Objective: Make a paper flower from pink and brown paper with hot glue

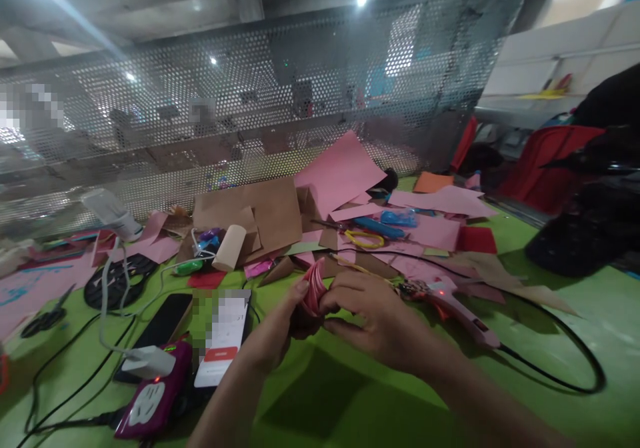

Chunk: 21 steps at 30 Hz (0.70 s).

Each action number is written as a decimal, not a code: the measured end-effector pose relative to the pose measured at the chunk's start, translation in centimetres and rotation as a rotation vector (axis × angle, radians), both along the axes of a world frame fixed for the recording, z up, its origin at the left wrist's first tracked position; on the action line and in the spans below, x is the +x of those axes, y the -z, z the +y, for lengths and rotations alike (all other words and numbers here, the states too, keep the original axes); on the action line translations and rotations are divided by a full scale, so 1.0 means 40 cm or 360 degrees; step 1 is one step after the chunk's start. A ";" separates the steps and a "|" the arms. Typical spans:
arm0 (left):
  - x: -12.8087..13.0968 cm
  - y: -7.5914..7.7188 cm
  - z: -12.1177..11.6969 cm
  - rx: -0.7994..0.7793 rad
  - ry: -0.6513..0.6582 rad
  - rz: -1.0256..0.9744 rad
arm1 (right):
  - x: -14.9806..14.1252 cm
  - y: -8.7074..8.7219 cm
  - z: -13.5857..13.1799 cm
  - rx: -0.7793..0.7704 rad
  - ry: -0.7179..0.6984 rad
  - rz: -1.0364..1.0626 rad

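Note:
Both of my hands meet over the green table [340,401] and hold a small folded pink paper piece [314,288]. My left hand [280,331] is closed round its lower left side, thumb up against the paper. My right hand [373,315] pinches its right side with curled fingers. Just to the right of my right hand lies a pink glue gun [457,305] with its black cord [575,361] looping off to the right.
Pink sheets [340,168], brown card [270,211], yellow-handled scissors [364,238] and a blue tool [380,227] clutter the back. At left lie a phone [225,341], a dark phone [163,325], a purple power strip [155,398], black scissors [45,318]. A perforated metal screen [250,101] stands behind.

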<state>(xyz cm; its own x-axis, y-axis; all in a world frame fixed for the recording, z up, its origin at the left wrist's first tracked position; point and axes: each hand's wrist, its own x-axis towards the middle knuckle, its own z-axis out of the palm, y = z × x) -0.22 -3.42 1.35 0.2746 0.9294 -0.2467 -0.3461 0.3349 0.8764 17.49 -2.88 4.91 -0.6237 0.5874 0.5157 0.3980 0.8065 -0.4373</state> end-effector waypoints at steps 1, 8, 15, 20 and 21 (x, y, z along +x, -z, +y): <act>-0.001 -0.001 -0.001 -0.0015 0.0001 0.0002 | -0.001 0.003 0.002 0.0029 0.0010 -0.0015; -0.006 0.007 -0.003 -0.0034 0.0032 0.0055 | -0.009 0.011 0.007 0.0147 0.0079 -0.0097; -0.009 -0.002 0.003 0.0206 0.0007 0.0079 | -0.003 0.018 0.005 -0.0114 0.0139 0.0379; -0.006 -0.006 0.006 0.0296 0.0017 0.0097 | -0.015 0.021 0.000 -0.0090 0.0107 0.0490; -0.005 -0.005 0.007 0.0316 0.0012 0.0117 | -0.018 0.023 -0.001 -0.0075 0.0119 0.0483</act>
<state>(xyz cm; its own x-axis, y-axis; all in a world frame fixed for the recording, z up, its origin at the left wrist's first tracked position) -0.42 -3.14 1.57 0.2698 0.9597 -0.0785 -0.2770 0.1554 0.9482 16.75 -2.93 4.01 -0.3996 0.6533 0.6430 0.3009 0.7561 -0.5812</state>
